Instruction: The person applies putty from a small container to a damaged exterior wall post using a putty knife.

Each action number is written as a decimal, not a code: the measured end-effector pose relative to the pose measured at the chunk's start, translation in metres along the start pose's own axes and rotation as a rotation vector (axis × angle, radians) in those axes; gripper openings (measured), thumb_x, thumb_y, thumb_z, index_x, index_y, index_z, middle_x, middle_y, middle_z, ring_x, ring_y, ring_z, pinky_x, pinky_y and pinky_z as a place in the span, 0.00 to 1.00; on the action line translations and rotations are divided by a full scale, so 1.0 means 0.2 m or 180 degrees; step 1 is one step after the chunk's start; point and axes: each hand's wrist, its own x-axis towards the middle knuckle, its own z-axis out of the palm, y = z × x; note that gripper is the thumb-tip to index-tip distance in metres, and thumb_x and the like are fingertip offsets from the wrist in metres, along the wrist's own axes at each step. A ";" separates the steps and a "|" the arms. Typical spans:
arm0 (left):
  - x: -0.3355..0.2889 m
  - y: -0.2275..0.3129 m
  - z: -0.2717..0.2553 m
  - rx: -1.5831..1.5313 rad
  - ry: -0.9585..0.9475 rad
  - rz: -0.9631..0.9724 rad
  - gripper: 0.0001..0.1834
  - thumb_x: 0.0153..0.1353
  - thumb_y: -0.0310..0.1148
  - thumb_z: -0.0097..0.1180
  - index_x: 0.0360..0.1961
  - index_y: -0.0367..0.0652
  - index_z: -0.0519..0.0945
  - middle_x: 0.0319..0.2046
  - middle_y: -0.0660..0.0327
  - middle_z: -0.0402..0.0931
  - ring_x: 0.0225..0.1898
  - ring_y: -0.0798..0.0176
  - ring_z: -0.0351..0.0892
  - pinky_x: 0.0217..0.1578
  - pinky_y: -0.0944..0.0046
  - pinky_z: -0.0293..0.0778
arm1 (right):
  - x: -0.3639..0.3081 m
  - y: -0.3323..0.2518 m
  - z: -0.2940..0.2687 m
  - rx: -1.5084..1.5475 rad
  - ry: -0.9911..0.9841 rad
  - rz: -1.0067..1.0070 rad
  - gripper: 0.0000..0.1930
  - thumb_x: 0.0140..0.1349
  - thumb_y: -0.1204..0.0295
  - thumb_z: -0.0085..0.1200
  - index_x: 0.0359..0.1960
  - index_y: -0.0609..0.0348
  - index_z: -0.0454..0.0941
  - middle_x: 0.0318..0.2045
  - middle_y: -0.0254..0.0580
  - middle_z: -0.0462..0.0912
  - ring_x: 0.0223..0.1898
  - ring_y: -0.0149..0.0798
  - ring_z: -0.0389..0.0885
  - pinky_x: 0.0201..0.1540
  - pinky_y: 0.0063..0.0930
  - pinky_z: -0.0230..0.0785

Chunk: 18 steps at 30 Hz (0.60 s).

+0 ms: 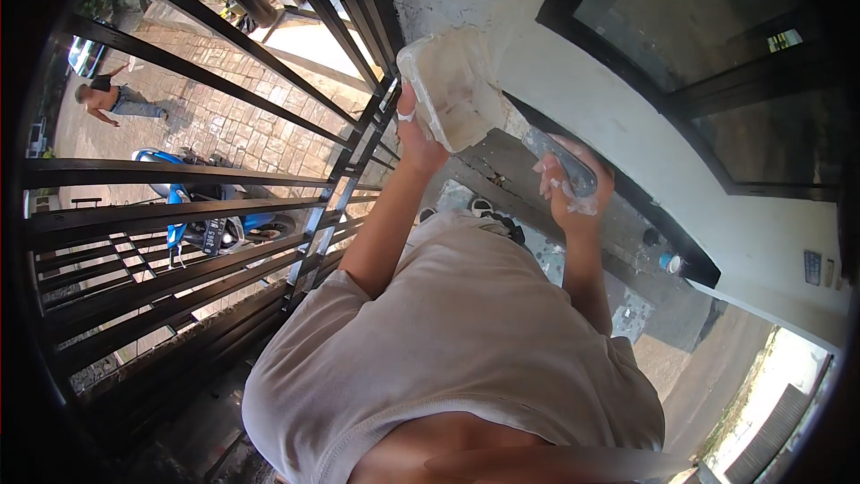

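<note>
In my left hand (419, 138) is a whitish plastic tub (461, 94), gripped by its side and tilted so its smeared inside shows. My right hand (580, 195) is closed around the dark grey handle of a putty knife (563, 161). The blade end of the knife points toward the tub's right edge; whether it touches the tub I cannot tell. White paste is smeared on the fingers of both hands.
Black metal railings (296, 181) run close along my left. Beyond them are a blue motorbike (215, 224) and a person walking (121, 100) on paving. At right stand a white wall (591, 81) and a dark-framed window (717, 54). A small paint can (669, 263) sits on the floor.
</note>
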 end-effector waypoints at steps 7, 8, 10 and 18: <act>-0.02 -0.04 0.04 -0.0054 0.0001 -0.0204 0.43 0.67 0.67 0.43 0.74 0.50 0.62 0.68 0.55 0.68 0.67 0.48 0.70 0.66 0.42 0.68 | -0.03 0.02 -0.03 0.0211 0.0165 0.0109 0.14 0.67 0.74 0.59 0.46 0.78 0.80 0.22 0.46 0.83 0.15 0.27 0.73 0.18 0.21 0.63; -0.02 -0.05 0.05 -0.0040 -0.0012 -0.0240 0.43 0.67 0.67 0.42 0.74 0.50 0.62 0.68 0.55 0.68 0.67 0.48 0.70 0.66 0.42 0.68 | -0.03 0.03 -0.03 0.0240 0.0188 0.0156 0.14 0.67 0.75 0.59 0.46 0.78 0.80 0.22 0.47 0.83 0.15 0.27 0.73 0.18 0.21 0.63; -0.02 -0.06 0.06 -0.0063 -0.0058 -0.0223 0.42 0.68 0.66 0.43 0.74 0.50 0.62 0.67 0.55 0.68 0.66 0.48 0.70 0.66 0.43 0.68 | -0.04 0.04 -0.04 0.0283 0.0222 0.0297 0.13 0.67 0.75 0.58 0.46 0.78 0.80 0.21 0.47 0.83 0.15 0.27 0.73 0.17 0.21 0.63; -0.02 -0.17 0.05 -0.0068 -0.0003 -0.0247 0.44 0.66 0.67 0.47 0.74 0.50 0.63 0.67 0.55 0.68 0.66 0.48 0.70 0.66 0.43 0.68 | -0.08 0.10 -0.10 0.0559 0.0341 0.0546 0.15 0.68 0.72 0.59 0.44 0.78 0.80 0.21 0.47 0.82 0.14 0.28 0.72 0.16 0.21 0.62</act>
